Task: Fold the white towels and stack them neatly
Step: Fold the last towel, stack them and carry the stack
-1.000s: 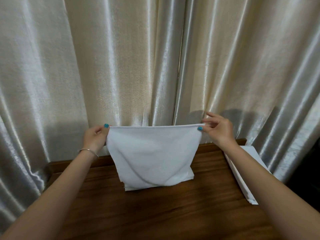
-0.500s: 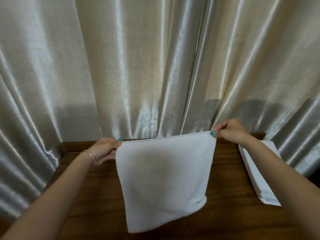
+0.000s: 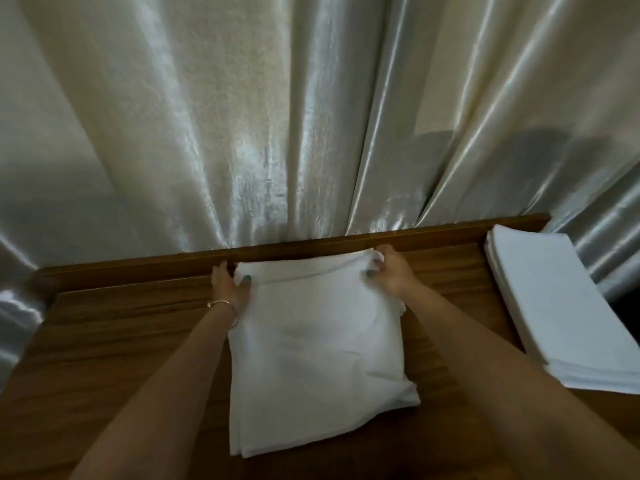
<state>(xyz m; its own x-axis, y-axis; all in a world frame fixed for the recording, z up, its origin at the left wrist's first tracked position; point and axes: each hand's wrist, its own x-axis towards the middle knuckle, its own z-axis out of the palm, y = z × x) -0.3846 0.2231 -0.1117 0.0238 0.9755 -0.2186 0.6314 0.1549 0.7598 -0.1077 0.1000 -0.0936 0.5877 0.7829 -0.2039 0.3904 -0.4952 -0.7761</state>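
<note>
Satin curtains (image 3: 242, 133) are hung behind a wooden table (image 3: 121, 341), where a folded white towel (image 3: 318, 348) is laid centrally; its twelve-o'clock corners are pinched by the left hand (image 3: 230, 284) and right hand (image 3: 391, 273). Stacked towels (image 3: 554, 306) are seen at three o'clock.

Setting reads as a furnished room, likely a home or hotel bedroom; which of the two you cannot tell. You face floor-length satin curtains (image 3: 242, 116), cream-silver and pleated, filling 9 through 3 o'clock. They hang directly behind a dark wood-grain table (image 3: 121, 341) with a raised back lip. A stack of folded white linens (image 3: 554, 299) sits at 3 o'clock.
</note>
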